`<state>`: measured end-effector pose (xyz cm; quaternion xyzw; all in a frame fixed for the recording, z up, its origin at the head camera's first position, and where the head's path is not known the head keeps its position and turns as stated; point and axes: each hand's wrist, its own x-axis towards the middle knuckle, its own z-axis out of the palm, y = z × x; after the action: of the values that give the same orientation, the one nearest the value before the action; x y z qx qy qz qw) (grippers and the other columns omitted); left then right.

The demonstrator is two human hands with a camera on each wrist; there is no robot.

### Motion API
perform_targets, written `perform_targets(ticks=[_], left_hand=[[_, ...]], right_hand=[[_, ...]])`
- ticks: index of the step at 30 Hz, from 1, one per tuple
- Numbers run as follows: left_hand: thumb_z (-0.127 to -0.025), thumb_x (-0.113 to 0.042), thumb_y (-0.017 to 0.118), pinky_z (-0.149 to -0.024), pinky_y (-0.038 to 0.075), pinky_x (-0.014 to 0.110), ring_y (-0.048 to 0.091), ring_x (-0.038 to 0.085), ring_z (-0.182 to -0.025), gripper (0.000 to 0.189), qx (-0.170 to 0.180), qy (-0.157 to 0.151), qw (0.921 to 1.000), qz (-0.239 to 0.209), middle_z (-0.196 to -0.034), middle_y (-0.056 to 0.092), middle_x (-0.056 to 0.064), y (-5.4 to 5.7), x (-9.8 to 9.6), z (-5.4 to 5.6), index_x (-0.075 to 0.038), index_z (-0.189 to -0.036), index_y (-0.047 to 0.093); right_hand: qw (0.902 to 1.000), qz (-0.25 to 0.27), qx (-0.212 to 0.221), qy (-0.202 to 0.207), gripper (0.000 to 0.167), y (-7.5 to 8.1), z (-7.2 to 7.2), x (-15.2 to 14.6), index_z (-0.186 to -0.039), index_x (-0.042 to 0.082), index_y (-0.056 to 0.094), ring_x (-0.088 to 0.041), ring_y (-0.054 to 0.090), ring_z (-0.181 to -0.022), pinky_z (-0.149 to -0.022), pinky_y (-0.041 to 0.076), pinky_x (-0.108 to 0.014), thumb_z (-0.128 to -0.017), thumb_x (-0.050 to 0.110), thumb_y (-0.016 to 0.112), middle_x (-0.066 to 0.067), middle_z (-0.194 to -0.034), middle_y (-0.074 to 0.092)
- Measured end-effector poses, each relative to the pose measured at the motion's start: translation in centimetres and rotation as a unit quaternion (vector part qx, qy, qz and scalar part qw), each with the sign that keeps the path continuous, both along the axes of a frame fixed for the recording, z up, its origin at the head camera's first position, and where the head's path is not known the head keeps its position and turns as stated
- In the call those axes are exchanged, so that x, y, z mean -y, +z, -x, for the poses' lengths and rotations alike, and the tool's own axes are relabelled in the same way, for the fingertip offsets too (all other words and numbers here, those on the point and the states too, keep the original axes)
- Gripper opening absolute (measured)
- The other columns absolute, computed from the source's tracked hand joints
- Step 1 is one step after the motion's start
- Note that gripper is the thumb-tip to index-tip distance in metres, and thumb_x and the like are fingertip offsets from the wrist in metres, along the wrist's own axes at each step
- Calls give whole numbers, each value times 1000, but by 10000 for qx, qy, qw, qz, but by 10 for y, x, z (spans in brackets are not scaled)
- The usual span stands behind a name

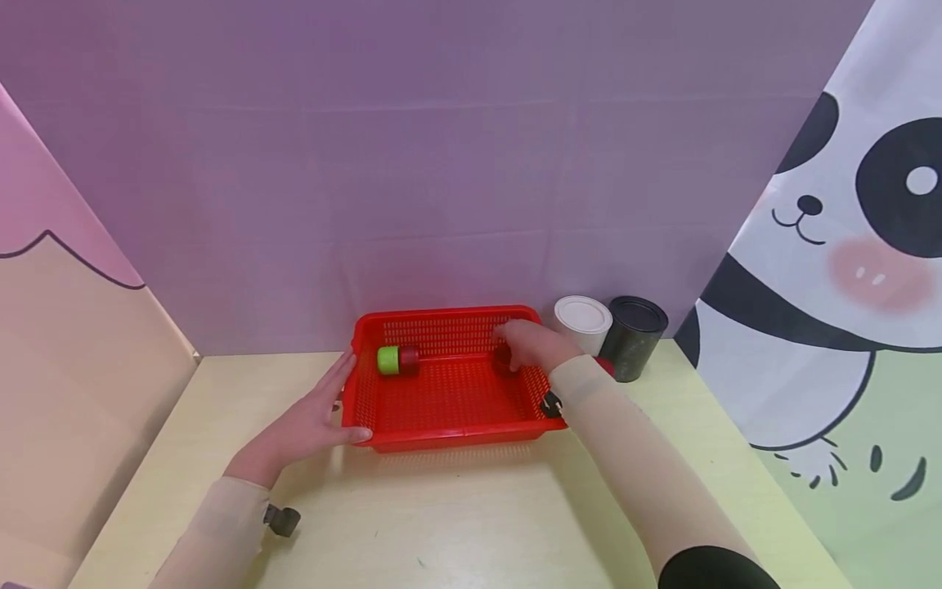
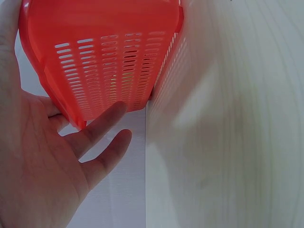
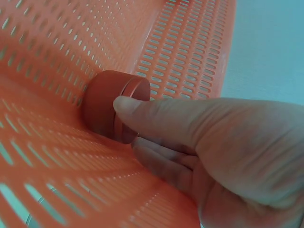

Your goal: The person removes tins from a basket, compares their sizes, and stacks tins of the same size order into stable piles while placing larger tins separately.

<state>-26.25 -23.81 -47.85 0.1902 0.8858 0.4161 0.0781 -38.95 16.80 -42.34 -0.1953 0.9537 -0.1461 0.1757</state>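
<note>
A red plastic basket (image 1: 456, 433) with slotted walls stands on the table. My left hand (image 1: 312, 421) rests along its left end, fingers straight by the rim and thumb on the near corner; in the left wrist view two fingers stand free of the slotted wall. Inside the basket's right part, my right hand (image 1: 533, 342) pinches a small dark red round tin (image 3: 107, 104). The thumb presses on the tin's lid edge, with the other fingers partly hidden below. A small container with a green cap and red body (image 1: 397, 360) lies on its side in the basket's left part.
Behind the right forearm stand a white lidded can (image 1: 583, 323) and a black lidded can (image 1: 634, 337). A red item (image 1: 606, 366) shows partly beside them. A purple backdrop (image 1: 441, 180) rises behind the table (image 1: 441, 523), and a panda-printed sheet (image 1: 802, 343) is at the right.
</note>
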Motion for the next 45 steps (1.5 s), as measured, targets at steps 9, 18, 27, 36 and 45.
perform_targets(ticks=[9,18,27,36,45], left_hand=[[-88,-40,93,-101,63,55,38,41,-156,128,69,3,10000,37,-186,5,3,-2,-1,2,-23,-180,7],[-87,-48,92,-100,64,52,39,38,-155,129,9,21,10000,50,-186,4,-2,-5,3,3,-25,-180,7],[-86,-53,92,-99,64,50,43,36,-152,130,27,18,10000,43,-186,5,-3,-3,3,2,-26,-180,6],[-88,-49,91,-99,64,53,44,41,-152,127,0,-34,10000,-44,-186,4,2,-3,3,2,-23,-180,8],[-88,-50,91,-101,63,53,44,39,-152,126,-34,-24,10000,-59,-186,4,1,-5,3,3,-23,-180,9]], right_hand=[[9995,105,96,-264,61,-2,-3,-2,-148,12,69,-30,64,-119,-110,58,-52,-91,2,89,-8,-130,73],[9998,157,121,-65,59,-3,-1,2,-147,12,72,-29,65,-120,-110,58,-50,-91,8,91,-6,-132,73],[9993,299,218,23,61,-9,1,5,-150,12,69,-26,66,-120,-108,60,-47,-92,12,91,-5,-133,73],[9984,407,393,-90,64,-15,5,6,-149,15,69,-25,65,-120,-105,61,-46,-90,18,94,-3,-133,71],[9982,528,291,8,61,-20,7,4,-148,17,69,-25,64,-120,-104,62,-45,-92,20,92,-2,-135,70]])
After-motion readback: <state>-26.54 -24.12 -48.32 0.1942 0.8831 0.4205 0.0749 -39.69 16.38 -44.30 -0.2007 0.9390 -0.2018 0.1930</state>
